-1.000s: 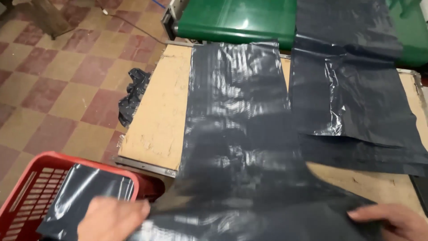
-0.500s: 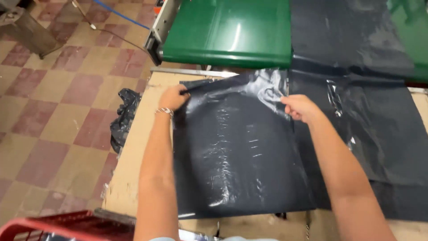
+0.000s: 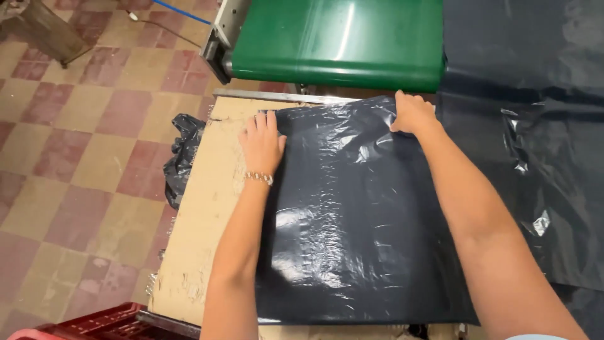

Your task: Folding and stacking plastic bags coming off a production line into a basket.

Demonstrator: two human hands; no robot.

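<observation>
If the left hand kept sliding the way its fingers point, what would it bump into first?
Probably the metal strip along the table's far edge, just beyond the left hand and the black plastic sheet; the green machine lies behind, though depth is unclear.

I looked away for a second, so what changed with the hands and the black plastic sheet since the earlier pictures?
Both hands went from the sheet's near edge to its far edge. The left hand now lies flat on the far left corner of the black plastic sheet; the right hand grips the far right corner. The sheets at right and the green machine stayed put.
</observation>
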